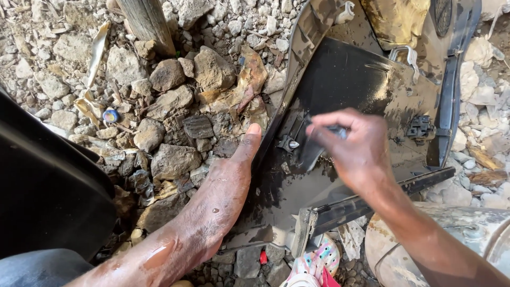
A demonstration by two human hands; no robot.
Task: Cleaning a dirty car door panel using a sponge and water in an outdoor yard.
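A large black plastic panel (345,79), dusty and wet, lies on rocky ground. My left hand (223,191) rests flat on the panel's left edge, thumb pointing up along the rim. My right hand (353,146) is over the middle of the panel, fingers closed on a small dark cloth or brush (313,151), blurred by motion, which touches the panel's wet surface. A small metal clip (289,143) sits just left of it.
Stones and rubble (175,106) cover the ground on the left, with a wooden post (146,21) at the top. A black curved part (48,191) fills the lower left. A dirty round container (467,234) is at lower right, a patterned sandal (316,263) below.
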